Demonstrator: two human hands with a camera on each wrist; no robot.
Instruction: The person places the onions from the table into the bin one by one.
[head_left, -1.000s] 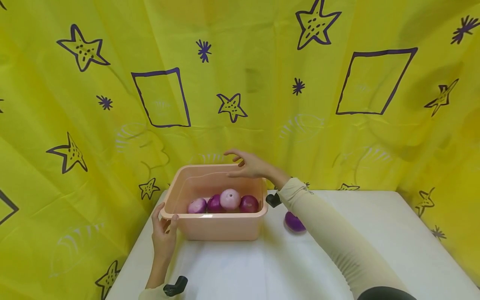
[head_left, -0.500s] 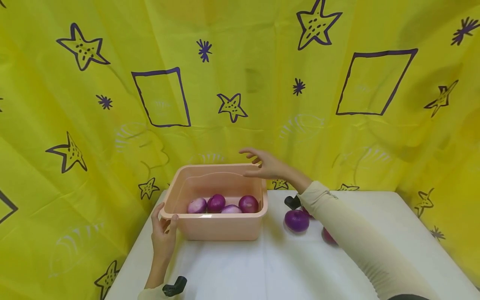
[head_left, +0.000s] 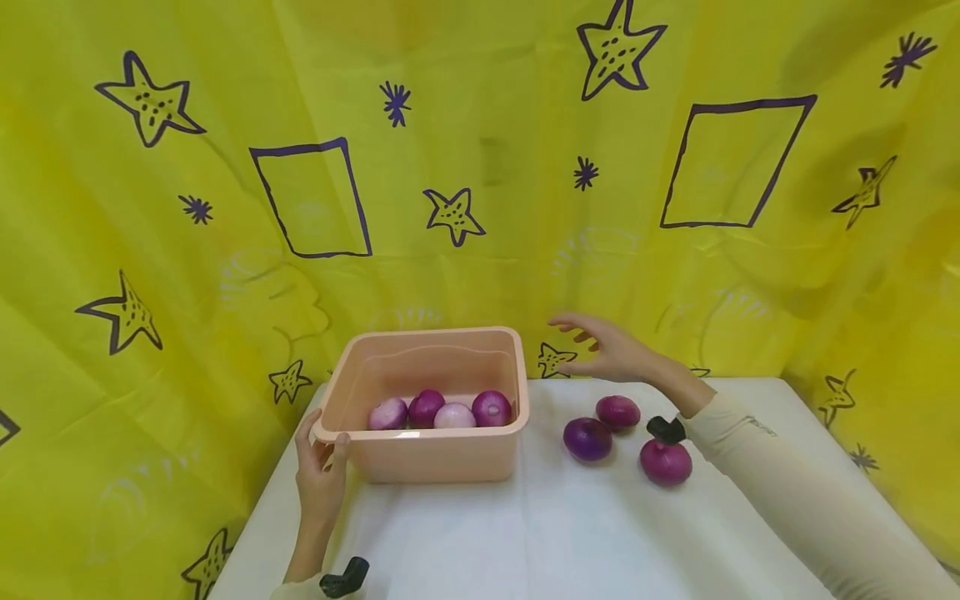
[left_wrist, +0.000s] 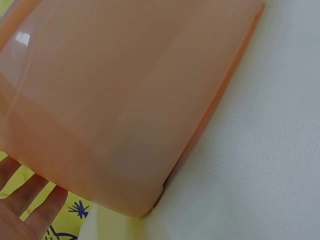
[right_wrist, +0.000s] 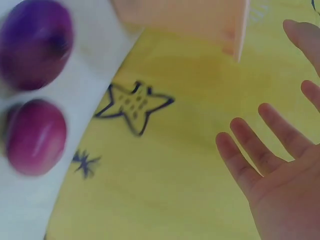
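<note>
A peach plastic bin (head_left: 435, 458) stands on the white table with several onions (head_left: 454, 416) on its floor, some deep purple, others pale. My left hand (head_left: 321, 479) grips the bin's front left corner, thumb at the front and the other fingers along the left side. In the left wrist view, fingertips (left_wrist: 52, 202) lie against the bin wall (left_wrist: 115, 100). My right hand (head_left: 611, 348) is in the air right of the bin, fingers spread and holding nothing. Below it on the table lie a dark purple onion (head_left: 587, 439), a redder onion (head_left: 618, 412) and a third onion (head_left: 666, 463).
A yellow curtain (head_left: 510, 283) with star drawings hangs close behind the table and along both sides. The white tabletop (head_left: 465, 542) extends in front of the bin and to its right. Black wrist mounts (head_left: 345, 577) sit on both sleeves.
My right hand has moved right, from over the bin to beside it. A pale onion has dropped lower in the bin. The table onions have come into full view; my left hand stays put.
</note>
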